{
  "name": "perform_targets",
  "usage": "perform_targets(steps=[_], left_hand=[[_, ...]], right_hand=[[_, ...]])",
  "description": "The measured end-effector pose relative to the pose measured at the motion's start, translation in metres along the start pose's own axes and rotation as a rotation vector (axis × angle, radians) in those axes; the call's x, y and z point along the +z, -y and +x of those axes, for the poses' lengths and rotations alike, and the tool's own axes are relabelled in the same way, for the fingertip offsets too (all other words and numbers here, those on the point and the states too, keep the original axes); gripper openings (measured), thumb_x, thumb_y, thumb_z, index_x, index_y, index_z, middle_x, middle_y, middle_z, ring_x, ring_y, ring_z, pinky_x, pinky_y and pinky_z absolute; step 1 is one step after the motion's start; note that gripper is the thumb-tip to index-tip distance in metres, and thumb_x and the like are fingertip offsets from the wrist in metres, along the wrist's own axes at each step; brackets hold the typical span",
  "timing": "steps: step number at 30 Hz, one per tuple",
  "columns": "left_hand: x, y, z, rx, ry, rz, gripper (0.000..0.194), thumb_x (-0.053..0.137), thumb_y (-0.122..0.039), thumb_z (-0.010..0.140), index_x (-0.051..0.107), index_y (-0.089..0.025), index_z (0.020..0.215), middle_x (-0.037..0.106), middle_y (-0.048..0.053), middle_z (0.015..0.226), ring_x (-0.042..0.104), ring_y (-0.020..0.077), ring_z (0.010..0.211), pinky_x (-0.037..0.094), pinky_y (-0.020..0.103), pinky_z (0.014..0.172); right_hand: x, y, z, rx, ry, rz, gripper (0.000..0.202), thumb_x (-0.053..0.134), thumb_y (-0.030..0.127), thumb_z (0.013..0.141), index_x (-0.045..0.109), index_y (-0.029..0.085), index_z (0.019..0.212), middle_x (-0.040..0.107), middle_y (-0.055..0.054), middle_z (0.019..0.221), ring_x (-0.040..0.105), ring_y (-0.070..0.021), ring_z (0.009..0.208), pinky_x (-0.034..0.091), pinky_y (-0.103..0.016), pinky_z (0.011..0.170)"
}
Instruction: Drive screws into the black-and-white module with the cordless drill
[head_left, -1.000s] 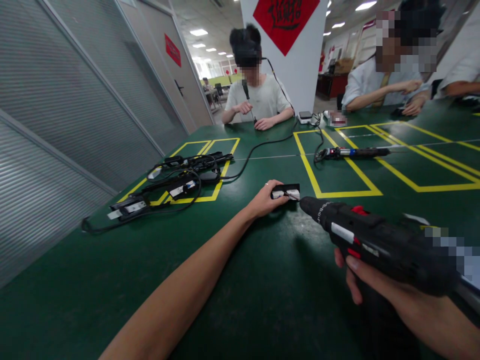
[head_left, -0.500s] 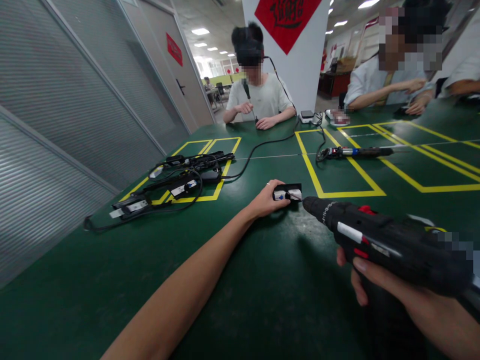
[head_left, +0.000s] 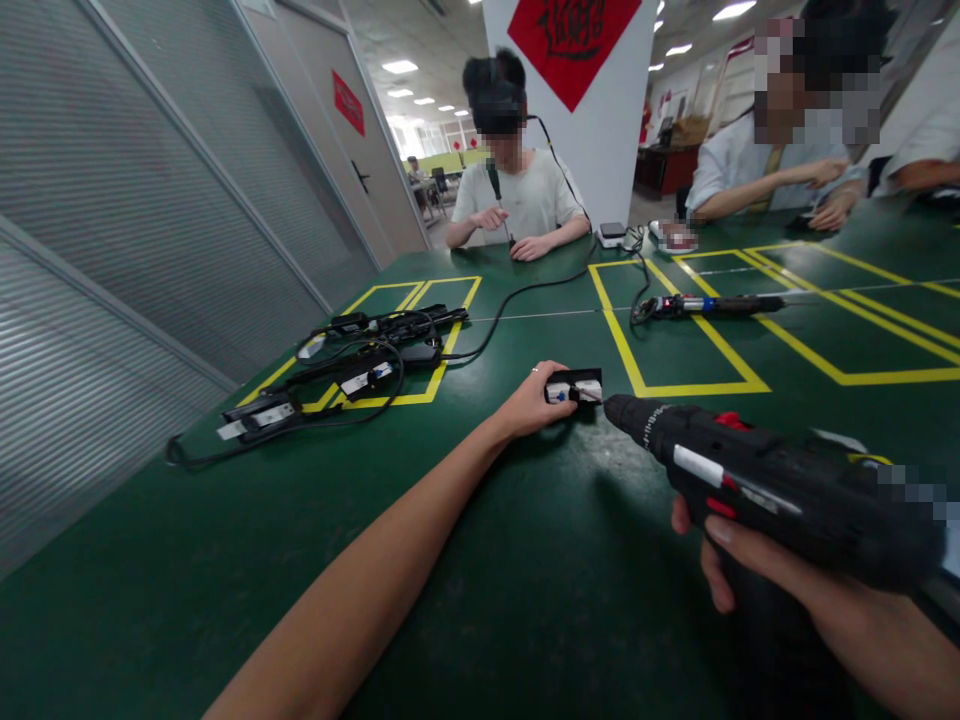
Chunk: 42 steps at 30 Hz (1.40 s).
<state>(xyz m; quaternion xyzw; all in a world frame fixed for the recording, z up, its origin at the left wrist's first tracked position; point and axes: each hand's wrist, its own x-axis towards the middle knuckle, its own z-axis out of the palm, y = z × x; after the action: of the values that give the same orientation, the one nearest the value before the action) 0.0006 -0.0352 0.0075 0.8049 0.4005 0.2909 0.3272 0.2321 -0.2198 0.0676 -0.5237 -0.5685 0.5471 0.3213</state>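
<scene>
My left hand (head_left: pixel 529 402) holds a small black part (head_left: pixel 586 378) with white and blue pieces on it, low over the green table (head_left: pixel 420 520). My right hand (head_left: pixel 757 560) is wrapped round the grip of a black and red power drill (head_left: pixel 780 480). The drill's nose points left at the right end of the part. A thin bit seems to reach the part, but whether it touches a screw is too small to tell.
Black devices with cables (head_left: pixel 382 355) lie at the left on yellow tape. A slim black tool (head_left: pixel 712 305) with a cable lies at the right. Across the table a person (head_left: pixel 525 190) holds a screwdriver; another person (head_left: pixel 780 180) sits at the right.
</scene>
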Motion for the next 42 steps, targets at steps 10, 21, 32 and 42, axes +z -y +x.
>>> perform_targets(steps=[10, 21, 32, 42], left_hand=[[0.000, 0.002, 0.001, 0.007, 0.007, 0.001, 0.047, 0.062, -0.028, 0.071, 0.049, -0.016, 0.114, 0.054, 0.008, 0.107, 0.054, 0.0200, 0.097, 0.044, 0.035, 0.089], [0.001, 0.004, 0.001, 0.005, -0.011, 0.021, 0.047, 0.062, -0.028, 0.070, 0.049, -0.017, 0.113, 0.054, 0.007, 0.106, 0.054, 0.0197, 0.096, 0.044, 0.035, 0.089], [0.003, 0.009, 0.002, 0.039, -0.022, 0.032, 0.047, 0.063, -0.030, 0.071, 0.048, -0.017, 0.114, 0.053, 0.007, 0.106, 0.053, 0.0196, 0.096, 0.043, 0.034, 0.089], [0.002, 0.007, 0.002, 0.020, -0.017, 0.029, 0.046, 0.063, -0.029, 0.070, 0.049, -0.017, 0.113, 0.054, 0.007, 0.106, 0.053, 0.0195, 0.096, 0.044, 0.035, 0.089]], right_hand=[[0.002, 0.000, -0.001, 0.009, -0.037, 0.047, 0.013, 0.060, 0.035, 0.083, 0.066, 0.024, 0.081, 0.071, -0.001, 0.054, 0.064, -0.0175, 0.042, 0.046, -0.029, 0.045], [-0.001, -0.004, 0.000, 0.021, 0.010, 0.007, 0.021, 0.055, 0.039, 0.086, 0.065, 0.021, 0.083, 0.068, -0.003, 0.048, 0.064, -0.0194, 0.044, 0.044, -0.031, 0.049], [0.002, 0.003, -0.012, 0.010, -0.113, -0.111, 0.025, 0.049, 0.045, 0.088, 0.064, 0.026, 0.082, 0.067, 0.001, 0.054, 0.065, -0.0184, 0.050, 0.050, -0.034, 0.063], [0.002, 0.002, -0.013, 0.014, -0.118, -0.126, 0.025, 0.047, 0.043, 0.090, 0.063, 0.025, 0.088, 0.066, 0.003, 0.056, 0.064, -0.0177, 0.057, 0.045, -0.034, 0.068]])
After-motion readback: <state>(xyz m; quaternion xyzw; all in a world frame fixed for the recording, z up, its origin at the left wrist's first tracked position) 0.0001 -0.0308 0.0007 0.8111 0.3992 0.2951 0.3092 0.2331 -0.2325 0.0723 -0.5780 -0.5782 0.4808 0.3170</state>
